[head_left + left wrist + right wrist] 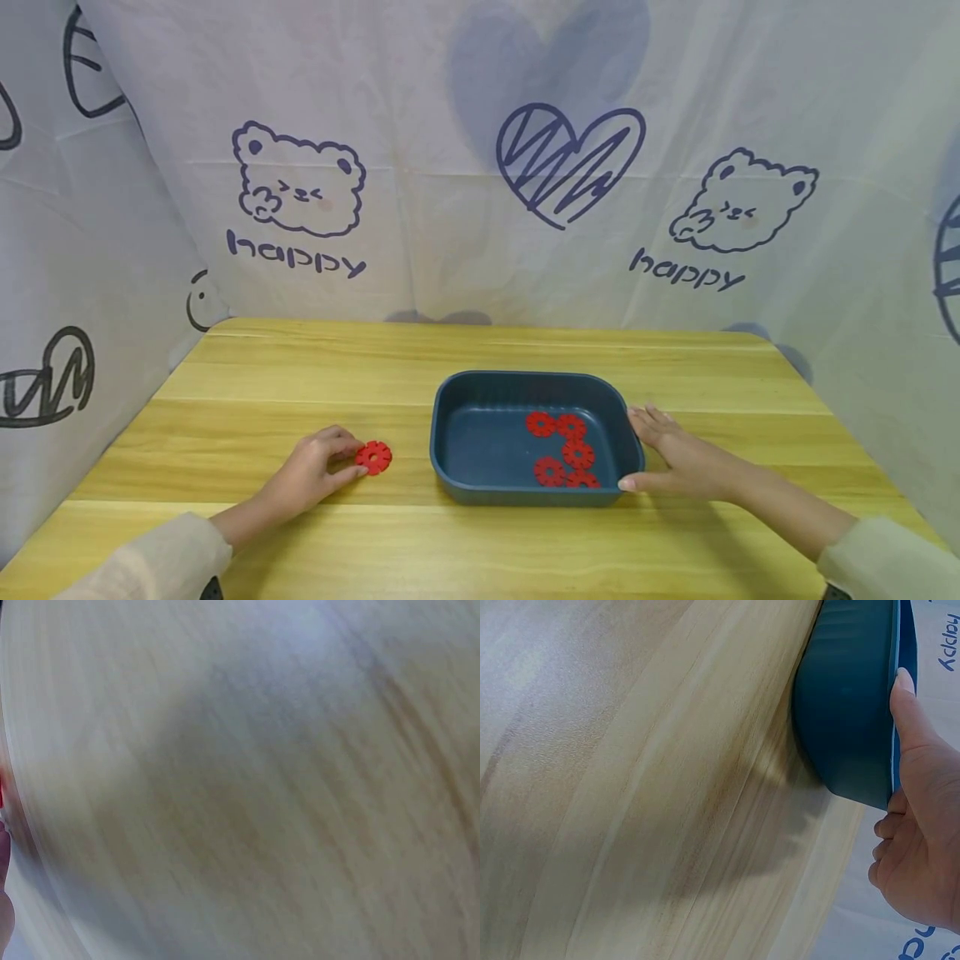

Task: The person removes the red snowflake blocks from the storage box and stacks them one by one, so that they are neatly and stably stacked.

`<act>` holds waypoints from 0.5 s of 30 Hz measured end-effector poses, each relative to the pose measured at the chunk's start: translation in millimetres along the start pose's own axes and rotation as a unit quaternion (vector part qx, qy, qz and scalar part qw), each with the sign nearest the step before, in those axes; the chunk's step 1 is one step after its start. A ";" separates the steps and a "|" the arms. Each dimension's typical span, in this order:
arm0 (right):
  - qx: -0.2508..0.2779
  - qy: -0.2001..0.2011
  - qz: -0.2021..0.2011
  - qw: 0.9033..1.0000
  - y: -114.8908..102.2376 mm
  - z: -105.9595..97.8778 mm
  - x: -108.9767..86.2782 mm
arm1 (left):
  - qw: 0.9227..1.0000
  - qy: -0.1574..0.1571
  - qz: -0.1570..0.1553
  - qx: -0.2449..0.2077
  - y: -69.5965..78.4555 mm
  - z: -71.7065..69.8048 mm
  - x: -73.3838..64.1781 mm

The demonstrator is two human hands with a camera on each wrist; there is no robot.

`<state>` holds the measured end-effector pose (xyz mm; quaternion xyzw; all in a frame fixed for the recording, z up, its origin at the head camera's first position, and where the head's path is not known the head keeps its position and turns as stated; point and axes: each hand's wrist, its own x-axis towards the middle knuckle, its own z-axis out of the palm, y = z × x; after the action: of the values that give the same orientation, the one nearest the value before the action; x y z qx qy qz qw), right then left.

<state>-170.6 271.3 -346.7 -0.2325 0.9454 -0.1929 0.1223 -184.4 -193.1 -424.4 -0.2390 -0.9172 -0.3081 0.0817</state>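
In the head view, a red notched plastic disc (373,457) with a centre hole is on the wooden table. My left hand (303,475) pinches its left edge between thumb and fingers. Only a sliver of that hand shows at the left edge of the left wrist view. To the right stands a dark blue rectangular basin (480,497) with several similar red discs (578,454) inside. My right hand (686,462) rests against the basin's right end, fingers extended along it and thumb at the near corner. In the right wrist view, the thumb (909,712) touches the rim.
The light wooden table (337,367) extends around the basin and both hands. White cloth (420,242) with bear, heart and "happy" drawings hangs behind the table and along its sides.
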 end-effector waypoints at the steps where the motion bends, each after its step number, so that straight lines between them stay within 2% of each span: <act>1: 0.001 0.000 0.001 1.000 0.1 0.2 -0.1 | 1.000 0.000 0.001 0.000 -0.2 0.1 0.0; 15: 0.002 0.002 0.001 1.000 2.0 2.5 0.3 | 1.000 -0.011 0.018 -0.004 -2.8 0.2 0.2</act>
<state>-170.9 272.0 -349.9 -0.2308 0.9454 -0.1953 0.1215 -186.0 -194.8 -426.0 -0.2588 -0.9125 -0.3076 0.0759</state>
